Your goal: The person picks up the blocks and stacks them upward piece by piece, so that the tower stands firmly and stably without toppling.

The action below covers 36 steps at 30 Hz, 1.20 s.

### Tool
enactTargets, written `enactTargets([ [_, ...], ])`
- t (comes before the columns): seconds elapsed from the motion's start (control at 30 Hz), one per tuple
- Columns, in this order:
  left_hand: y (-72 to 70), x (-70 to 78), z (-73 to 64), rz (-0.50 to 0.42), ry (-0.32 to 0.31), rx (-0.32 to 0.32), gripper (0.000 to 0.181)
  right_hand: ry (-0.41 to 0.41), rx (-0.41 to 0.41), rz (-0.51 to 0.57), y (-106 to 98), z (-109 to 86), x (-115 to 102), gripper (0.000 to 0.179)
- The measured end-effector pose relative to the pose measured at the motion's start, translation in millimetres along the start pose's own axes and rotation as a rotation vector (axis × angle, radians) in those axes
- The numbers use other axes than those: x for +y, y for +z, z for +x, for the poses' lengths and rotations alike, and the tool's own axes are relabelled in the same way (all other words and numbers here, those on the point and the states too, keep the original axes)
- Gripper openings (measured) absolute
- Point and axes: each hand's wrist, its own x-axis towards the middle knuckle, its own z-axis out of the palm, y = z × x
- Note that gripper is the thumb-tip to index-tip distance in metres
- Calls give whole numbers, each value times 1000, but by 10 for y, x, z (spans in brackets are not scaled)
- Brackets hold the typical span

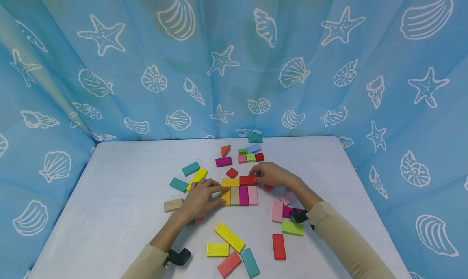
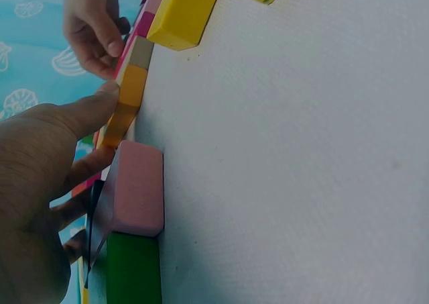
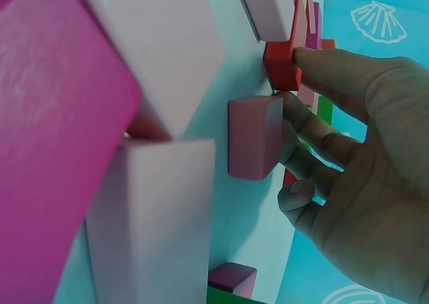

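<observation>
Apparently partway: six blocks sit edge to edge mid-counter, w/ many loose blocks around, prob. left to do. L hand, forearm angled in from lower L, has fingers pinching the orange block; R hand, coming from lower R, pinches the red block's R end.

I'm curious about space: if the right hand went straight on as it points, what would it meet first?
First the red, wooden-looking rectangular block at the right hand, then probably the orange, wooden-looking rectangular block just beyond it; depth is hard to judge.
</observation>
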Motion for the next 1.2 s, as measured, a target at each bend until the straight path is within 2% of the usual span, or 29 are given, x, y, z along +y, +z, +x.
enactTargets([
  [0.5, -11, 11, 1, 6, 4, -3, 45, -48, -30, 17, 19, -21, 7, 29],
  [0.87, -2, 6, -1, 13, 14, 5, 44, -41, -39, 21, 30, -21, 2, 27],
  [1.2, 5, -6, 8, 14, 10, 2, 44, -19, -30, 38, -1, -38, -11, 32],
])
